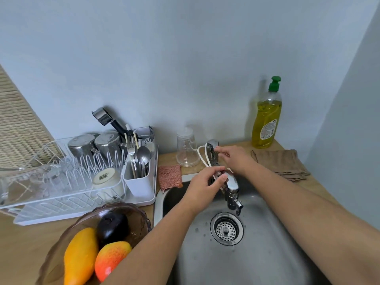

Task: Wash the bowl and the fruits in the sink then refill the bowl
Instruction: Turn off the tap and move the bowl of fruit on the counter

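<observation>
A brown glass bowl (134, 212) stands on the wooden counter left of the sink (257, 254). It holds three fruits: a yellow-orange one (80, 256), a dark purple one (112, 226) and a red-orange one (112, 257). Over the sink's back edge, my left hand (202, 185) grips the chrome faucet spout (232, 185) with thumb and fingers curled round it. My right hand (234, 159) is further back, fingertips on the faucet's lever (212, 147). No water runs from the spout.
A white dish rack (61, 194) with steel cups and a cutlery holder fills the left counter. Behind the sink are an upturned clear cup (186, 150), a pink scrub cloth (169, 176), a green-capped soap bottle (267, 116) and a folded brown towel (281, 163).
</observation>
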`<state>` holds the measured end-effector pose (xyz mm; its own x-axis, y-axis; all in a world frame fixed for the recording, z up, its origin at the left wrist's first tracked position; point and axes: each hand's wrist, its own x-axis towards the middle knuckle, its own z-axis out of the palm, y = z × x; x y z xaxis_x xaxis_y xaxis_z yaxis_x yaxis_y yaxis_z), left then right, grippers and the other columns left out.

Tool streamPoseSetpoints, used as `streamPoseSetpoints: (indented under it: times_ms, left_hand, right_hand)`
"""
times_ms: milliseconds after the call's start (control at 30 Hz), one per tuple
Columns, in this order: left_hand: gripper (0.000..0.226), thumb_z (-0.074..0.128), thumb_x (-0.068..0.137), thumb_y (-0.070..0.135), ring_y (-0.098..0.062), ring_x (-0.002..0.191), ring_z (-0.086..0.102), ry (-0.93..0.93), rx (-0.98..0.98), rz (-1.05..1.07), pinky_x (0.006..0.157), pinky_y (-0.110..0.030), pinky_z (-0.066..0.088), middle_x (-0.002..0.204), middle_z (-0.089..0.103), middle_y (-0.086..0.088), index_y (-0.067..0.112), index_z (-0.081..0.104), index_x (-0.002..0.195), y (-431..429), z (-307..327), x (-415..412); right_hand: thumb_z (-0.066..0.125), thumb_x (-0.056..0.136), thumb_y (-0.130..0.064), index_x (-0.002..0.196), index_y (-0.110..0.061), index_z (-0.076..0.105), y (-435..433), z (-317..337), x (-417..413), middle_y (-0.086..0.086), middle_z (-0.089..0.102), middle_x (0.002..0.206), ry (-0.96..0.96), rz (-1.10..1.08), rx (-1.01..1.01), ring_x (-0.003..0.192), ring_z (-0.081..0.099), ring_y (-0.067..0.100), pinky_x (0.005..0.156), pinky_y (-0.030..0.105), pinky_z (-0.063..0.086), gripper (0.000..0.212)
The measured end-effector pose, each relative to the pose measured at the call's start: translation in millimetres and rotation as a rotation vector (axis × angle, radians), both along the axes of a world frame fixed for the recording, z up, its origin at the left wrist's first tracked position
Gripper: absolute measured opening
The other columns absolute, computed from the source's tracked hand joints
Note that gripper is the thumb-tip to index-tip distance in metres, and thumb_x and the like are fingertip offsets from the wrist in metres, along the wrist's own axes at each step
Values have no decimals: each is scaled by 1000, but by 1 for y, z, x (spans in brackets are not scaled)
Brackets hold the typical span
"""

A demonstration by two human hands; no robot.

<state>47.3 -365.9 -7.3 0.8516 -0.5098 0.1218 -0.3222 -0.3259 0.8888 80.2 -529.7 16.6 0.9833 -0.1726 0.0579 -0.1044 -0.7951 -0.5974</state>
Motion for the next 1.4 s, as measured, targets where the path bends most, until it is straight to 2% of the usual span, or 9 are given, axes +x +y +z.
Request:
streamPoseSetpoints:
  times_ms: [133,233,367,567,667,800,967,1167,1400]
  left_hand:
    - [40,57,93,34,-3,122,49,-75,-14,63,104,-29,41,132,56,13,32,53,133,20,13,-8]
    - [31,59,93,27,-7,111,53,-187,65,141,98,-26,42,120,58,11,27,60,124,48,24,-18]
    - [28,62,91,24,-7,104,51,-230,129,306,95,-21,40,119,56,4,25,61,119,105,27,-40]
    - [30,63,86,26,-18,109,55,-172,327,708,95,-31,43,115,57,0,23,62,116,217,7,-72]
    - [42,58,80,42,-27,114,54,-101,581,916,93,-40,46,119,59,-2,25,59,119,272,-9,-88]
    - [50,59,83,51,-28,124,45,121,663,1026,98,-40,41,131,47,-7,35,48,129,309,-26,-115]
    - [59,55,93,42,-29,118,55,274,395,870,98,-35,45,129,58,-12,27,33,145,320,-45,-132]
    - [61,59,94,23,-22,133,45,278,199,860,111,-38,37,147,46,-3,23,32,148,315,-50,-136]
    - [51,59,93,22,-21,104,61,139,99,998,95,-36,50,106,67,-3,29,45,142,328,-31,-146]
  right_hand:
    - [43,98,-12,126,-20,61,9,17,-21,2,65,123,-69,-44,64,89,64,14,72,18,44,35]
    - [46,96,-11,120,-21,65,33,27,-41,-9,66,90,-117,17,86,62,54,3,53,7,37,33]
    - [48,94,-8,109,-17,70,96,36,-65,-4,68,104,-210,195,160,95,59,10,81,18,39,28]
    - [51,93,-14,116,-17,64,181,6,-96,4,67,108,-50,353,226,94,59,15,86,25,44,26]
    - [57,91,-28,136,-18,45,210,-26,-104,8,59,123,169,400,160,107,56,20,87,24,40,47]
    - [64,86,-35,146,-20,27,226,-52,-105,13,47,132,132,234,128,119,52,28,96,34,42,72]
    - [67,81,-17,147,-24,25,231,-67,-109,10,58,128,211,251,281,119,54,31,92,28,42,78]
    - [55,82,-2,148,-27,23,233,-74,-115,8,61,125,168,282,393,120,54,31,89,25,39,78]
    - [56,83,-12,150,-29,20,244,-52,-122,4,66,108,133,293,419,92,59,20,81,29,48,78]
